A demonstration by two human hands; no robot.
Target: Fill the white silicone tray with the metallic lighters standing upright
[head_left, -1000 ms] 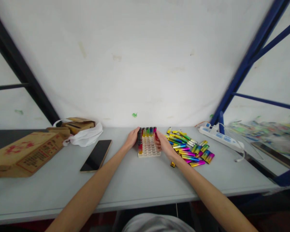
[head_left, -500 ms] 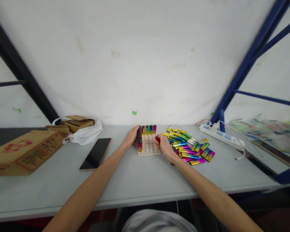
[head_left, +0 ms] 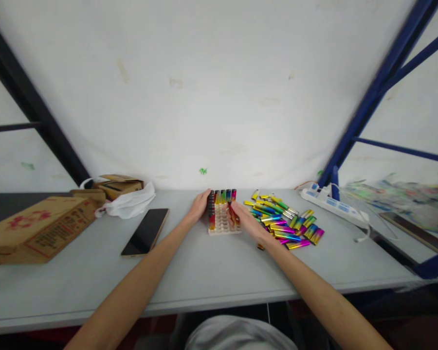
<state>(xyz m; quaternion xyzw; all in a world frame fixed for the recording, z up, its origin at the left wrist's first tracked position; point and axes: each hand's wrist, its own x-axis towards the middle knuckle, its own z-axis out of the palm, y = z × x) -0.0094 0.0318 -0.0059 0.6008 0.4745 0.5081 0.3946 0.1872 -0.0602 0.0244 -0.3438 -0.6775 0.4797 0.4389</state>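
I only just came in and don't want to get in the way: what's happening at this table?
A person is handling small, shiny multicoloured cylinders or lighter-like pieces at a white tray with rows of holes. The left hand steadies the tray's left side; the right hand holds a small red piece over it. Pieces stand along the tray's left and far edges, with many holes unfilled. A loose pile of shiny multicoloured pieces lies to the right.
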